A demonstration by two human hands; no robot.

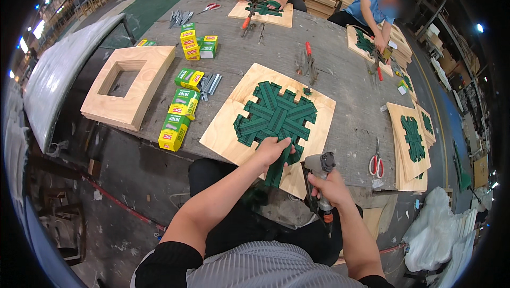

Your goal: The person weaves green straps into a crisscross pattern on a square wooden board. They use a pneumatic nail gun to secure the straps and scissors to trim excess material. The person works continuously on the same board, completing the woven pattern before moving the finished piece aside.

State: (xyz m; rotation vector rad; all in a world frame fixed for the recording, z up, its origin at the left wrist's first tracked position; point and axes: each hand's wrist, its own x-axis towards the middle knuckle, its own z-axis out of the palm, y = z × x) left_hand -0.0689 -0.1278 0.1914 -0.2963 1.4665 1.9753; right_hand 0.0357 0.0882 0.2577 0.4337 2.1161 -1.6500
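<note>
In front of me a square plywood panel [234,123] lies on the table, turned at an angle. Dark green webbing straps [277,113] crisscross over its middle, their short ends sticking out all round. My left hand [273,151] grips a green strap [274,174] at the panel's near edge, and the strap's tail hangs down over that edge. In my right hand [330,186] is a grey pneumatic staple gun [320,164], held by its handle beside the panel's near right corner. An orange fitting shows at the gun's lower end.
Yellow-green staple boxes [183,102] and loose staple strips [211,83] stand left of the panel, by stacked wooden frames [127,83]. Red-handled scissors [376,166] and finished-looking strapped panels [409,136] lie right. Pliers [309,57] lie beyond. Two people work across the table [350,123].
</note>
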